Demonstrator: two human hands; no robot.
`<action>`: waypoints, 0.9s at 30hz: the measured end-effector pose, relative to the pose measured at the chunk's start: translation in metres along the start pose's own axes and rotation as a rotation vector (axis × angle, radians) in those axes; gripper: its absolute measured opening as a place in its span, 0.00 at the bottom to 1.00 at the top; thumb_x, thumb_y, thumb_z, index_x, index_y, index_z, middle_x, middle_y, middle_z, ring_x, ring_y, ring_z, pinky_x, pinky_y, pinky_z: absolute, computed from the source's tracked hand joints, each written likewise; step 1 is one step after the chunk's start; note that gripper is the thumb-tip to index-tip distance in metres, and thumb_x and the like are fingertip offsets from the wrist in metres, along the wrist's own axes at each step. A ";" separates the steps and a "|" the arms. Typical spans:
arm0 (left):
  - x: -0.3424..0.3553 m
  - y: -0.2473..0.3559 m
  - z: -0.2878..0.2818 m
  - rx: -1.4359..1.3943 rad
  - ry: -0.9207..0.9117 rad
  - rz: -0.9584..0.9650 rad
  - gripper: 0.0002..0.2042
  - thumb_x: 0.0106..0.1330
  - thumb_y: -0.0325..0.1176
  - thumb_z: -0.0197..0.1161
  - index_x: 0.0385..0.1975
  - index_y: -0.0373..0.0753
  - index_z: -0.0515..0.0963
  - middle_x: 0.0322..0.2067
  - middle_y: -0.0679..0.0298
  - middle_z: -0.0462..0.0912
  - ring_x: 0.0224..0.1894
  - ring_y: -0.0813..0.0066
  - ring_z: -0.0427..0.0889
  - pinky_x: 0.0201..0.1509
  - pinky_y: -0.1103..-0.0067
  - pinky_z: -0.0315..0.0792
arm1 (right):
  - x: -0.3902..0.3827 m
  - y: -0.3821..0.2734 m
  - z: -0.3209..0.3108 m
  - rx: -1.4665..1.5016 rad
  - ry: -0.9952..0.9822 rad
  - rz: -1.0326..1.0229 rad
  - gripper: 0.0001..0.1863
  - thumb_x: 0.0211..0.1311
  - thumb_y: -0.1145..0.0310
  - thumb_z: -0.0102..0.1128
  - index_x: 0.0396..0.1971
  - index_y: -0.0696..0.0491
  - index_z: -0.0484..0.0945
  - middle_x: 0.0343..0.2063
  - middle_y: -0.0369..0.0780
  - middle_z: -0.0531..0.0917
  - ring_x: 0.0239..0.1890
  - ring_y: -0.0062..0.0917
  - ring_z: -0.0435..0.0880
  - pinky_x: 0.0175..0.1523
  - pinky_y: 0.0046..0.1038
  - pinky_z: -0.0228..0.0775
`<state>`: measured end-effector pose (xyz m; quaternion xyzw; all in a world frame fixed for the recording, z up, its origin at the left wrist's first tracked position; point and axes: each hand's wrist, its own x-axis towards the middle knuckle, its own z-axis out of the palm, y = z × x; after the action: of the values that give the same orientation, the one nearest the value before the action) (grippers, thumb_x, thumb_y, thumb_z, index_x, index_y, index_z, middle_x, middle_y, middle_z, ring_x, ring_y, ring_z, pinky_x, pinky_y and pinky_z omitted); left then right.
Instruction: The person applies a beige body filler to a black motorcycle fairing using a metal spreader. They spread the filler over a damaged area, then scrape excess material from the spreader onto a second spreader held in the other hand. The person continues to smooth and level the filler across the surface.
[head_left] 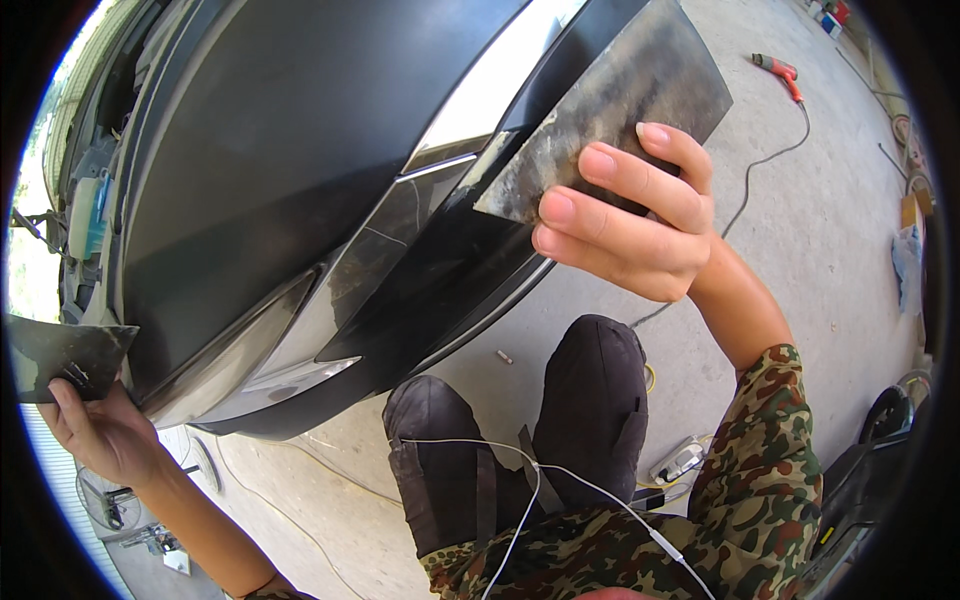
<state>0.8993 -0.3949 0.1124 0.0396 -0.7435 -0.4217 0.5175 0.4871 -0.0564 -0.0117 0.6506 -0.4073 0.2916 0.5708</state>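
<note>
In my right hand (640, 225) is a dark, thin rectangular sheet (625, 95), smeared with pale grey residue. My fingers lie across its face, and the thumb is hidden. Its left edge overlaps the trim of a black car body (270, 130); whether it touches cannot be told. Beside that edge, a pale whitish patch (488, 163) shows on the trim. At the far left, my left hand (105, 430) grips a second dark sheet (75, 355) with a greyish smear, close to the car's corner. Its outer end runs out of view.
On the concrete floor at the upper right lies a red heat gun (778, 72) with a trailing cord. A power strip (680, 460) sits beside my legs. Thin white cables (510, 443) cross my lap. A black case (860, 490) stands at right, a fan (110, 500) at lower left.
</note>
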 end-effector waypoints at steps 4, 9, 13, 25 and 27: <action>0.002 0.000 0.000 0.025 0.048 -0.002 0.16 0.84 0.34 0.53 0.63 0.34 0.76 0.58 0.54 0.84 0.60 0.62 0.83 0.65 0.60 0.75 | 0.003 0.000 0.001 0.015 0.023 -0.002 0.13 0.57 0.68 0.77 0.42 0.41 0.94 0.52 0.29 0.89 0.56 0.28 0.87 0.67 0.42 0.72; 0.003 -0.001 -0.003 0.011 -0.015 -0.006 0.16 0.84 0.34 0.53 0.64 0.33 0.75 0.59 0.53 0.83 0.61 0.62 0.83 0.65 0.60 0.75 | 0.009 0.004 0.001 0.019 0.008 -0.007 0.12 0.58 0.70 0.75 0.42 0.44 0.94 0.52 0.30 0.89 0.56 0.29 0.88 0.65 0.41 0.73; 0.001 -0.002 -0.004 0.024 0.004 -0.005 0.17 0.84 0.34 0.53 0.64 0.33 0.75 0.59 0.53 0.83 0.60 0.62 0.83 0.65 0.60 0.75 | 0.012 0.006 -0.001 0.028 -0.017 -0.002 0.12 0.58 0.71 0.74 0.43 0.45 0.93 0.53 0.32 0.90 0.56 0.29 0.88 0.65 0.41 0.74; 0.002 -0.001 -0.002 0.027 -0.005 0.012 0.16 0.84 0.34 0.53 0.64 0.32 0.75 0.57 0.53 0.84 0.59 0.62 0.84 0.63 0.61 0.77 | 0.011 0.003 -0.004 -0.004 -0.025 -0.008 0.12 0.56 0.71 0.76 0.41 0.44 0.94 0.52 0.31 0.90 0.55 0.28 0.88 0.64 0.42 0.74; 0.003 -0.001 0.000 0.029 -0.007 0.011 0.16 0.84 0.34 0.52 0.64 0.32 0.75 0.57 0.53 0.84 0.58 0.62 0.84 0.63 0.61 0.77 | 0.013 0.003 -0.003 -0.009 -0.018 -0.006 0.12 0.56 0.70 0.76 0.41 0.43 0.94 0.51 0.30 0.90 0.55 0.28 0.88 0.64 0.42 0.74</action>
<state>0.8980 -0.3967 0.1139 0.0417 -0.7514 -0.4083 0.5166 0.4908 -0.0556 0.0011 0.6518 -0.4120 0.2821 0.5708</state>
